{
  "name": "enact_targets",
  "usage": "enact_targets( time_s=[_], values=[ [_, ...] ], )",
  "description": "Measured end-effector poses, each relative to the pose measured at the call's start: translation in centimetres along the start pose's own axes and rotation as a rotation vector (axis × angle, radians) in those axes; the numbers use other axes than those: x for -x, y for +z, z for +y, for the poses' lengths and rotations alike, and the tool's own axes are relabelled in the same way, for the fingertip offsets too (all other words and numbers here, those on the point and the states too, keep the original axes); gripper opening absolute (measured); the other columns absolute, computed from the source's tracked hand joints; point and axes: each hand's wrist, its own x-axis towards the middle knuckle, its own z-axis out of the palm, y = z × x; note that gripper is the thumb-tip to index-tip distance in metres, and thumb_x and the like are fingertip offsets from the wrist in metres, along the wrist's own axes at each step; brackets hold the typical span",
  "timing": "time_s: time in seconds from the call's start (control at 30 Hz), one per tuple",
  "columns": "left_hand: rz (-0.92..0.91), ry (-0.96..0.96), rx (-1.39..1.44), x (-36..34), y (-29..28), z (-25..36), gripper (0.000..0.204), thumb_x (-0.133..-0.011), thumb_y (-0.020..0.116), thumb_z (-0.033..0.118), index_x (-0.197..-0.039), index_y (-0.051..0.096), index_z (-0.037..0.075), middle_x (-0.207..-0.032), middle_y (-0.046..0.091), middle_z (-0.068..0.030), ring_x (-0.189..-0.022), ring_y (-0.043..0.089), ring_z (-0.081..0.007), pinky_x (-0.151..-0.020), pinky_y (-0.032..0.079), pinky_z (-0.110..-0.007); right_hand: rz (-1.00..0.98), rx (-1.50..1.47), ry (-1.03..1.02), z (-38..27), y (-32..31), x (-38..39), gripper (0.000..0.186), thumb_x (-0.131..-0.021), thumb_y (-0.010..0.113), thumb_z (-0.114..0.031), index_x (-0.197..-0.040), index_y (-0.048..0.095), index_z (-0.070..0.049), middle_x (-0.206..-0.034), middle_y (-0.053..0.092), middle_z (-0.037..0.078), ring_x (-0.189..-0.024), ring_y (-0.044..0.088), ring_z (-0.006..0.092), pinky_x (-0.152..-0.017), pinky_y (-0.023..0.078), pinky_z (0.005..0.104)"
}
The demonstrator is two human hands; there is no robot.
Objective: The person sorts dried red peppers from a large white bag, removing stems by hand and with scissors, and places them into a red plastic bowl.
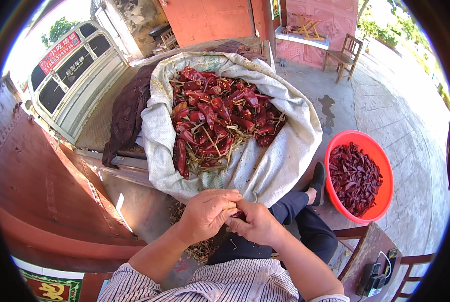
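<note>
My left hand [205,213] and right hand [258,222] meet in front of me, just below the near rim of a large white woven sack [159,136]. Between them is a dried red chili pepper [239,215], mostly covered by the fingers. The right thumb and forefinger close around it, and the left fingers pinch at its end. Many dried red chili peppers [217,108] fill the rolled-open sack, mixed with straw-like stems [220,146]. To the right, a bright red plastic basin [334,196] on the ground holds darker red chili peppers [356,178].
The sack rests by a cart bed [96,121] with a dark brown cloth [127,110]. Stem scraps [202,250] litter the floor below my hands. A wooden table [358,251] with black devices [371,277] stands near right; a wooden chair [345,56] stands far right.
</note>
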Motion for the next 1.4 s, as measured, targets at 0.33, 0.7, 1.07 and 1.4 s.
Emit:
enact_targets(
  time_s=[0.33,0.7,1.07,1.4],
  values=[
    [0.263,-0.569,1.140,2.4,2.6,0.3,0.014,-0.107,0.062,0.011,-0.103,0.065,-0.001,-0.122,0.074,-0.0228,-0.117,0.072,-0.0347,-0.106,0.055,-0.051,0.221,0.239,-0.377,0.1,1.2,-0.3,0.018,-0.096,0.076,-0.019,-0.094,0.066,-0.004,-0.081,0.068,0.015,-0.075,0.069,0.0379,-0.064,0.056,0.0428],
    [0.178,-0.712,0.809,2.8,-1.2,0.0,0.018,-0.108,0.064,0.015,-0.107,0.067,-0.003,-0.108,0.076,-0.0187,-0.098,0.076,-0.0260,-0.093,0.061,-0.040,0.107,0.308,-0.368,0.1,1.1,0.2,0.015,-0.094,0.077,-0.016,-0.097,0.068,-0.004,-0.085,0.069,0.012,-0.077,0.071,0.0345,-0.069,0.057,0.0413],
    [0.004,-0.246,-0.451,1.7,-6.8,-3.9,0.030,-0.086,0.084,0.027,-0.102,0.073,0.003,-0.092,0.076,-0.0136,-0.086,0.073,-0.0362,-0.077,0.057,-0.044,0.148,0.509,-0.290,2.0,1.4,-0.4,0.019,-0.091,0.075,-0.018,-0.097,0.064,-0.004,-0.090,0.070,0.015,-0.081,0.072,0.0386,-0.069,0.059,0.0464],
    [0.061,-0.735,-0.700,2.1,-7.5,-9.3,0.028,-0.089,0.077,0.018,-0.106,0.062,0.002,-0.092,0.076,-0.0190,-0.088,0.074,-0.0395,-0.073,0.057,-0.050,0.057,0.438,-0.248,2.5,2.0,0.7,0.023,-0.091,0.074,-0.019,-0.099,0.062,-0.002,-0.089,0.070,0.019,-0.079,0.072,0.0399,-0.069,0.057,0.0483]
  ],
)
